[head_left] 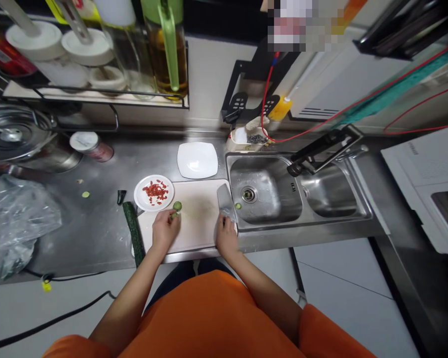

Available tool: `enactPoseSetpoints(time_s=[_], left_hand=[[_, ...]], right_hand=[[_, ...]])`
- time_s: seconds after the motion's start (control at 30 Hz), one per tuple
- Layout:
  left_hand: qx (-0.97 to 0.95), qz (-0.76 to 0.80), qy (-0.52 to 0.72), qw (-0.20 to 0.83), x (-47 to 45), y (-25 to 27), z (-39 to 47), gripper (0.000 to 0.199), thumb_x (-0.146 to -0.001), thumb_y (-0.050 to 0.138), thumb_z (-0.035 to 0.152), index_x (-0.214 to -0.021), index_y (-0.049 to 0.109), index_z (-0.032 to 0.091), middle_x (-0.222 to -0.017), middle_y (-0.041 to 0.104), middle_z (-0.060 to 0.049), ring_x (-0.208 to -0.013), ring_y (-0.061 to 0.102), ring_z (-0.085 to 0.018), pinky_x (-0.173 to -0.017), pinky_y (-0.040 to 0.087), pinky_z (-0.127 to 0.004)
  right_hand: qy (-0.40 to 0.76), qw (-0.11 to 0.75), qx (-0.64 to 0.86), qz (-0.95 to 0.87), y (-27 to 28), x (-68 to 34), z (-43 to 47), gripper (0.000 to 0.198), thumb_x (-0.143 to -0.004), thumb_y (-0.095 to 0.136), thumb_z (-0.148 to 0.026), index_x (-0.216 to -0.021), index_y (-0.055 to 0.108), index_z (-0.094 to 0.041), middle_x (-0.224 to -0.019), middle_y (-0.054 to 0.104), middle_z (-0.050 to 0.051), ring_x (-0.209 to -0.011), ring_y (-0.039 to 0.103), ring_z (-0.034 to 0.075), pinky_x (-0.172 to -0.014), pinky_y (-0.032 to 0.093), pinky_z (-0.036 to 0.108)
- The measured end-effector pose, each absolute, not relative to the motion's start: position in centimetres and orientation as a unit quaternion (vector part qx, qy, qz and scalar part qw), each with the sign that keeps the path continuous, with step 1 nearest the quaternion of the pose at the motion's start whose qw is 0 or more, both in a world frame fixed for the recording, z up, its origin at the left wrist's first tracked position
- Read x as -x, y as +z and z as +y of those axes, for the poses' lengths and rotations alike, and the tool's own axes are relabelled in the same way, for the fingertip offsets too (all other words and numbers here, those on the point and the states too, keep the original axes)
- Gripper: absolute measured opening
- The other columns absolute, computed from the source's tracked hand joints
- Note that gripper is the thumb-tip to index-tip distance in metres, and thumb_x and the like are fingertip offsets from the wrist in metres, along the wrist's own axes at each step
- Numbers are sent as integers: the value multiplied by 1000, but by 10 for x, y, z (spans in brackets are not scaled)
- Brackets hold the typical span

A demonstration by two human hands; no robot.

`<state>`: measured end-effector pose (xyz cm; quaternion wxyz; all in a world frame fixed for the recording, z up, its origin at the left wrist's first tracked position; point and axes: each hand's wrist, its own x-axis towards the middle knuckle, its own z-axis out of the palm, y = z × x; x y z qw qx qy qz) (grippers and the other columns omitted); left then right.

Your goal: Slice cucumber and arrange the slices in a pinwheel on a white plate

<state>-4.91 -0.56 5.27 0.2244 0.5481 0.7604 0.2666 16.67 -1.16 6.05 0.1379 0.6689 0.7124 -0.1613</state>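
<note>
On the left half of the pale cutting board (194, 233), my left hand (165, 230) is closed, its fingertips pinching a small green cucumber piece (173, 216). Just beyond those fingers lies a cucumber slice (177, 205). My right hand (226, 236) grips the handle of a cleaver (225, 199), whose broad blade lies over the board's right edge and points away from me. A long dark green cucumber (133, 231) rests along the board's left side, and its cut-off end (121, 197) sits farther off on the counter.
A white plate with red berries (157, 191) overlaps the board's far left corner. Behind the board is a white square plate (197, 160). The double sink (269, 219) adjoins on the right, with a green slice (238, 206) near its edge. Plastic bags (18, 219) lie far left.
</note>
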Motion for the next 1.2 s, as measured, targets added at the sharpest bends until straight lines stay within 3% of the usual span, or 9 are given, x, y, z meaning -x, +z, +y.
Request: enactPoseSetpoints(time_s=[0.27,0.43,0.53,0.73,0.9,1.2], left_hand=[[-527,773,270,226,38,53,34,32,-80,47,31,-104,63,16,-86,65,-7,-80,57,-19,-80,45,-32],[-506,813,222,187,31,51,101,36,-80,46,27,-109,59,11,-101,63,-16,-99,56,-26,-87,42,-36],[-492,832,166,194,32,51,147,31,-80,45,22,-103,61,8,-98,63,-19,-95,58,-27,-84,43,-36],[-494,832,104,229,38,40,196,23,-79,47,17,-92,63,6,-89,66,-22,-90,62,-28,-81,44,-36],[-482,836,79,250,40,33,198,22,-75,52,18,-90,65,8,-93,67,-21,-90,63,-29,-78,45,-35],[-482,840,96,231,37,59,156,20,-79,49,28,-89,62,15,-88,67,-13,-85,61,-26,-74,44,-34]], right_hand=[[-167,155,-679,698,75,-161,-6,49,-88,29,-10,-137,36,-10,-124,45,21,-112,41,28,-86,43,39],[-181,81,-672,714,82,-171,67,40,-91,37,-25,-128,47,-15,-118,50,16,-112,40,27,-89,38,38],[-187,32,-700,688,74,-175,142,38,-91,34,-22,-123,52,-12,-111,57,13,-107,46,23,-93,34,35],[-271,11,-745,609,50,-168,235,35,-87,40,-26,-115,60,-18,-110,63,11,-109,49,27,-84,41,35],[-292,-1,-735,612,32,-165,246,36,-83,46,-25,-117,59,-26,-110,64,4,-102,53,22,-82,42,32],[-288,-38,-703,649,53,-177,215,33,-83,45,-26,-113,58,-23,-93,66,2,-94,52,20,-80,39,29]])
